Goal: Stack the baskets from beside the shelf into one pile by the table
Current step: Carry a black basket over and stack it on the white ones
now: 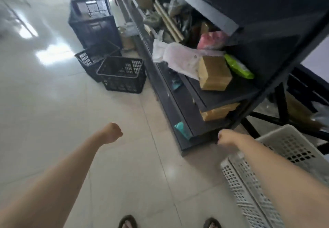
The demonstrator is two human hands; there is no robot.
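Glossy pale floor tiles (pixel 53 103) mirror bright window light at far left. A dark metal shelving unit (pixel 267 37) runs along the right, its boards cluttered with cardboard boxes (pixel 214 73) and bags.

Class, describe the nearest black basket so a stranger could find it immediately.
Start at the long dark shelf on the right. Three black baskets stand on the floor beside it. The nearest basket is low, open and empty, in front of a tilted one and the tall crate.

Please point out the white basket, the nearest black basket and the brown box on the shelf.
White basket (pixel 292 144): head view, on its perforated end wall.
Nearest black basket (pixel 122 83): head view, on its front side wall.
Brown box (pixel 214 75): head view, on its broad front face.
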